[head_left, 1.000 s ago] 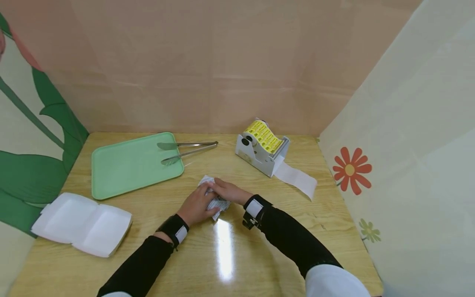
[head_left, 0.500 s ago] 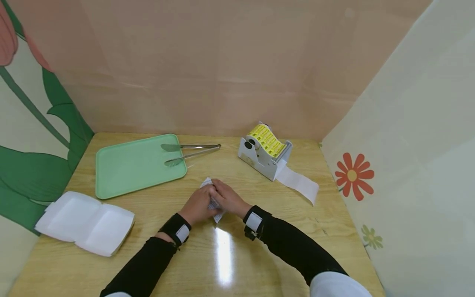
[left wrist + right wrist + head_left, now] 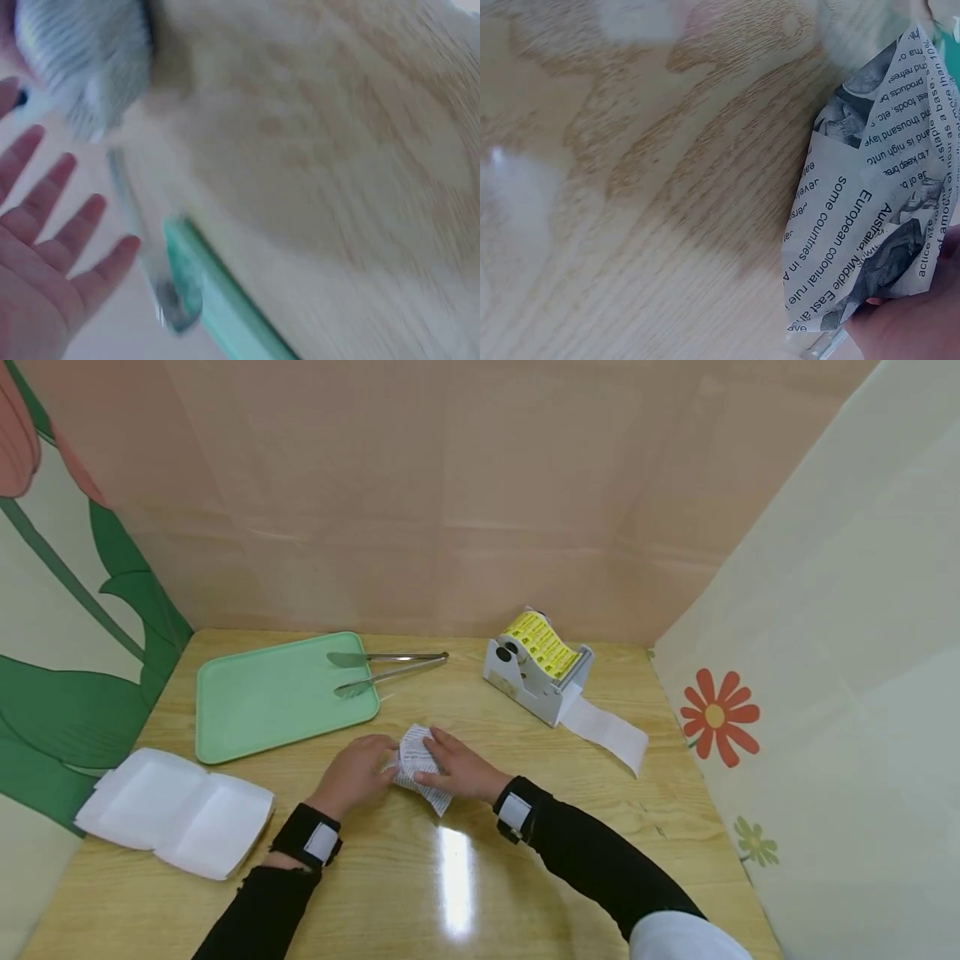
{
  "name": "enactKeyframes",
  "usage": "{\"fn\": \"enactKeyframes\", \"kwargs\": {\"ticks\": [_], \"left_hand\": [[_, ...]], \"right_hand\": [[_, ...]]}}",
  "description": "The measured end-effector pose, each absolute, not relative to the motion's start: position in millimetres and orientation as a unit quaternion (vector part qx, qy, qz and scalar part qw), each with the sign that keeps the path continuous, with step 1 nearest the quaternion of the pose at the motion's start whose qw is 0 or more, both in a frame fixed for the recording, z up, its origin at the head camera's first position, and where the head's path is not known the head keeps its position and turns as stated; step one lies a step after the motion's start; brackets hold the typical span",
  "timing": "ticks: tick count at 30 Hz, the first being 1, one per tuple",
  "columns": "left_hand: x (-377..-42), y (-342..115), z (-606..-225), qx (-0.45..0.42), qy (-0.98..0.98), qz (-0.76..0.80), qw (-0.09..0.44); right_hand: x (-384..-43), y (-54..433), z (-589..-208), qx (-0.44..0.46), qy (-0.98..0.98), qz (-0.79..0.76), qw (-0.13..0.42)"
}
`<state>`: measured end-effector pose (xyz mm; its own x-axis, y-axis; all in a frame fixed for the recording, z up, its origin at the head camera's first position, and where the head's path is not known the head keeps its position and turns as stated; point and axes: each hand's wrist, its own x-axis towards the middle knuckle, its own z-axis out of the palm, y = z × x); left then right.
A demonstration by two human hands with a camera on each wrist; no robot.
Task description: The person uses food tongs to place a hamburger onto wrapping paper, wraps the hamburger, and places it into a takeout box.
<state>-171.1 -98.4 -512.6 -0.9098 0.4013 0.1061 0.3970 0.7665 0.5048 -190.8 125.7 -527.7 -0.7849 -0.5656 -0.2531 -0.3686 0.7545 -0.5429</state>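
Paper bundle point(image 3: 415, 758) well inside table edges point(image 3: 726, 842)

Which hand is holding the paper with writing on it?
The right hand: it grips the printed paper. The left hand, beside it, has its fingers stretched out and grips nothing.

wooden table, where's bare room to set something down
The table is bare between the black sleeves, right of the right one below the paper strip, and between the tongs and label dispenser. Crowded: the middle, where the right hand holds the paper packet beside the left hand, and the left, with green tray and white box.
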Motion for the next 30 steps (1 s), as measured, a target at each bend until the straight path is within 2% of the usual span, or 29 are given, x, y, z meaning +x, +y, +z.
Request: {"fn": "enactKeyframes", "kwargs": {"ticks": [5,13,19,24,30], "left_hand": [[-157.5,-136.4,-499.9,0.105,0.96,0.26,-0.013],[-152.8,-212.5,-484.5,-0.012,0.976,0.217,-0.022],[-147.9,-257.5,-481.3,-0.156,0.965,0.204,0.047],[-139.5,-271.8,-484.6,-0.244,0.944,0.217,0.042],[-139.5,-280.5,-487.7,-0.298,0.927,0.216,0.08]], "right_hand": [[-191.0,127.0,-526.6,-0.255,0.914,-0.229,0.215],[-196.8,128.5,-529.4,-0.257,0.915,-0.229,0.212],[-198.3,127.6,-529.4,-0.258,0.914,-0.23,0.214],[-200.2,127.1,-529.6,-0.253,0.916,-0.221,0.217],[-201.5,126.1,-526.0,-0.245,0.919,-0.215,0.223]]}}
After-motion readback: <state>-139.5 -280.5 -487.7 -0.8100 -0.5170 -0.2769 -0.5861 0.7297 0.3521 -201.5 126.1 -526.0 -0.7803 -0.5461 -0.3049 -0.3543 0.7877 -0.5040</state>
